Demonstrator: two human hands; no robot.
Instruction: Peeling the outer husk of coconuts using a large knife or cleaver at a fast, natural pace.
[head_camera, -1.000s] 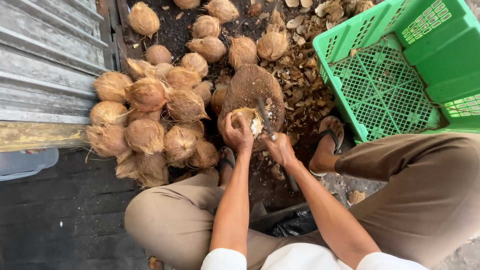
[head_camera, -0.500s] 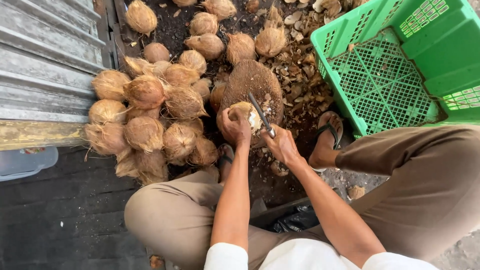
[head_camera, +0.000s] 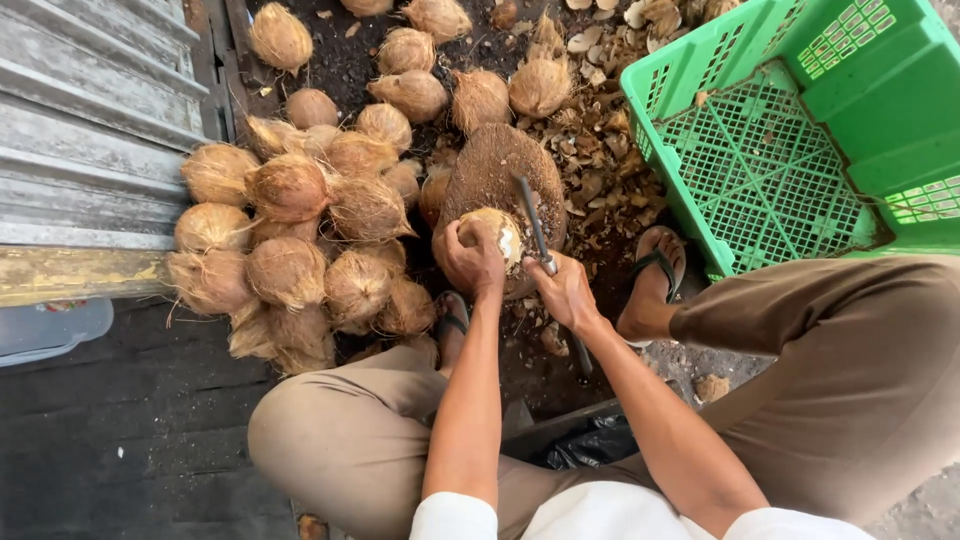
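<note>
Since the earlier frames, the long dark metal blade (head_camera: 535, 225) has been swung from a slant to a nearly upright line over the partly peeled pale coconut (head_camera: 492, 236), and the view has been drawn slightly closer; the hands have stayed at the same spot.

The coconut is held at the centre of the view, pressed onto the rounded brown wooden chopping block (head_camera: 500, 175). It is enclosed from 7 o'clock by the left hand (head_camera: 470, 262), whose grip is curled tightly around its near side. The handle of the blade is clasped by the right hand (head_camera: 566, 293), its grip fully closed, at 4 o'clock from the coconut; the blade is laid against the coconut's right edge and points toward 12 o'clock.

A heap of brown fibrous husked coconuts (head_camera: 300, 240) is piled at 9 o'clock from the block, beside the grey corrugated metal sheet (head_camera: 90, 130). More of them are scattered at 12 o'clock on dark soil, among pale shell chips (head_camera: 600, 190).

The bright green plastic lattice crate (head_camera: 800, 130) is set at 2 o'clock, tilted open toward the block; nothing but a few small scraps can be seen inside it. A sandalled foot (head_camera: 655, 275) is planted just below its near corner.
</note>
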